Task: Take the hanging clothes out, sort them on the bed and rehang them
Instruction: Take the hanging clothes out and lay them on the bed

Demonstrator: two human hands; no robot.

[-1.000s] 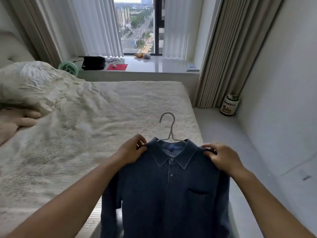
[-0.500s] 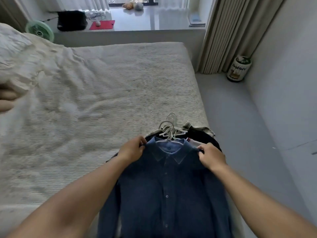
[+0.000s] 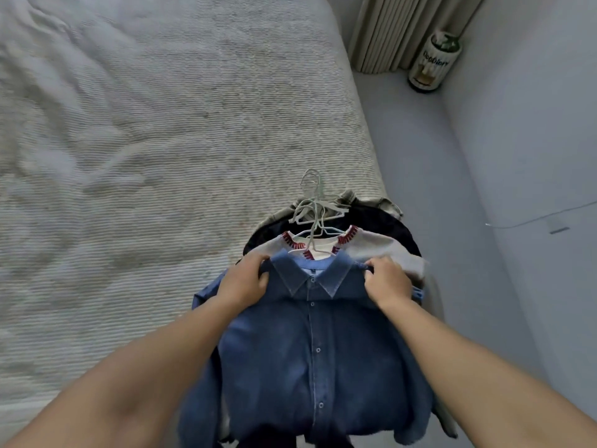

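Note:
A blue denim shirt (image 3: 315,360) on a white hanger lies on top of a pile of hung clothes at the bed's near right corner. My left hand (image 3: 243,282) grips its left shoulder. The right shoulder is pinched by my right hand (image 3: 387,281). Under it show a pale grey top with a red-striped collar (image 3: 371,247), a black garment (image 3: 381,221) and an olive one (image 3: 365,198). Several white hanger hooks (image 3: 311,202) bunch together above the collars. The shirt's lower part hangs over the bed's edge.
The bed (image 3: 161,156), under a ribbed cream cover, fills the left and centre. To the right runs a narrow strip of grey floor (image 3: 429,163) beside a white wall. Beige curtains (image 3: 397,30) and a round white canister (image 3: 433,63) stand in the far corner.
The view has tilted down, losing the window and sill. Both hands have lowered the denim shirt onto the pile of hung clothes, still holding its shoulders.

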